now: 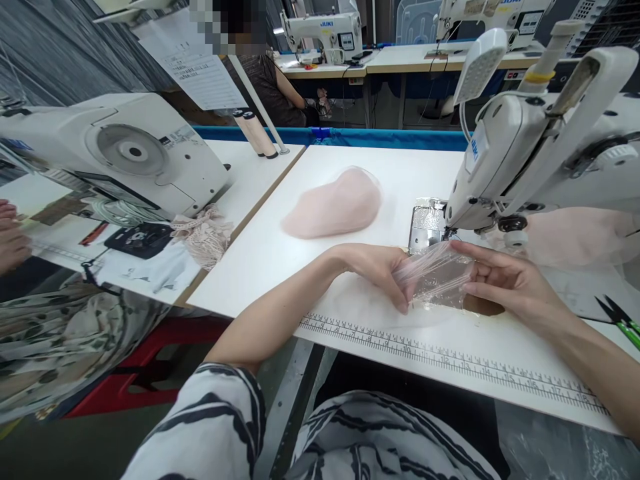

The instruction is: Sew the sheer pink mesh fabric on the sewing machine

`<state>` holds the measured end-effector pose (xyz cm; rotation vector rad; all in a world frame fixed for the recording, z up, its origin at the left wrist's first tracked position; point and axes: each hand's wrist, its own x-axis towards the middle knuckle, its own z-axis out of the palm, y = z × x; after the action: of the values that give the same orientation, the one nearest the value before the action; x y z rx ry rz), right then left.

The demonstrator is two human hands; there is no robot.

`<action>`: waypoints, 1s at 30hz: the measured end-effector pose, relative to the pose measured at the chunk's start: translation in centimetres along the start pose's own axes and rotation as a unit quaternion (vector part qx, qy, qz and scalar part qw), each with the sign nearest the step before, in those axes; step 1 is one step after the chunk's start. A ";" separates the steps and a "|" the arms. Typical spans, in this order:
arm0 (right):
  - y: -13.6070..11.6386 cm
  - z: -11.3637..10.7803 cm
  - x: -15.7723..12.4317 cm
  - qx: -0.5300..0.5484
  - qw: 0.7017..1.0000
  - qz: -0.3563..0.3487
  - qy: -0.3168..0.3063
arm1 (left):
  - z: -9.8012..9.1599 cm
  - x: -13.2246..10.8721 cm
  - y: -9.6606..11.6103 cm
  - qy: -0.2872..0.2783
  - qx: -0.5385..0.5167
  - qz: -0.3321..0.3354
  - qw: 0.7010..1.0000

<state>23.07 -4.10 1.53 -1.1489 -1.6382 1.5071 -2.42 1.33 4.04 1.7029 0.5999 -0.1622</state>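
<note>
A thin, see-through piece of fabric (435, 273) is stretched between my two hands, just in front of the needle of the white sewing machine (500, 147). My left hand (383, 270) grips its left side, with the thumb pressed against the fingers. On the right, my right hand (500, 277) pinches the other side, its index fingertip close to the needle area. The metal plate (426, 227) lies beneath the machine's head. A stack of sheer pink fabric pieces (337, 203) rests flat on the white table (270, 257), left of the machine.
More pink fabric (575, 237) lies right of the needle. Green-handled scissors (623, 323) are at the right edge. A printed ruler (425, 350) runs along the front edge. Another sewing machine (125, 150) stands left, near a person's hand (13, 237). Another person (270, 90) sits behind.
</note>
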 end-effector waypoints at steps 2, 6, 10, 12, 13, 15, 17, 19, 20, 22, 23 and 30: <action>0.0 0.0 0.0 0.001 1.000 0.001 -0.001 | 0.0 0.0 0.0 0.003 0.001 0.000 1.000; 0.2 -0.1 0.0 0.002 1.000 0.001 -0.009 | 0.1 0.0 0.0 0.010 0.006 0.006 1.000; 0.3 -0.3 0.1 -0.017 1.000 -0.008 0.007 | 0.1 0.1 -0.1 0.009 0.007 0.006 1.000; 0.3 -0.4 0.2 -0.025 1.000 -0.010 0.014 | 0.1 0.2 -0.1 0.019 0.006 0.010 1.000; 0.3 -0.6 0.2 -0.028 0.999 -0.012 0.015 | 0.1 0.2 -0.2 0.023 0.007 0.013 1.000; 0.4 -0.8 0.3 -0.030 0.999 -0.017 0.013 | 0.2 0.2 -0.2 0.030 0.012 0.015 0.999; 0.5 -1.1 0.4 -0.029 0.999 -0.024 0.009 | 0.3 0.2 -0.1 0.029 0.020 0.013 0.999; 0.4 -1.3 0.4 -0.026 0.999 -0.030 0.011 | 0.4 0.1 -0.1 0.026 0.027 0.014 0.999; 0.3 -1.4 0.4 -0.027 0.999 -0.032 0.014 | 0.4 0.1 0.0 0.026 0.029 0.014 0.999; -0.1 -1.3 0.4 -0.038 0.998 -0.035 0.021 | 0.5 0.0 0.0 0.027 0.028 0.016 0.999; -0.3 -1.2 0.4 -0.047 0.998 -0.035 0.023 | 0.5 0.0 0.0 0.026 0.028 0.019 0.999; -1.7 -0.7 -0.5 -0.071 0.997 -0.009 0.003 | 0.6 0.0 -0.1 0.006 0.033 0.051 0.998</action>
<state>23.62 -4.17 3.37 -1.2101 -1.7709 1.3924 -2.32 0.79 3.84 1.7952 0.5194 -0.1008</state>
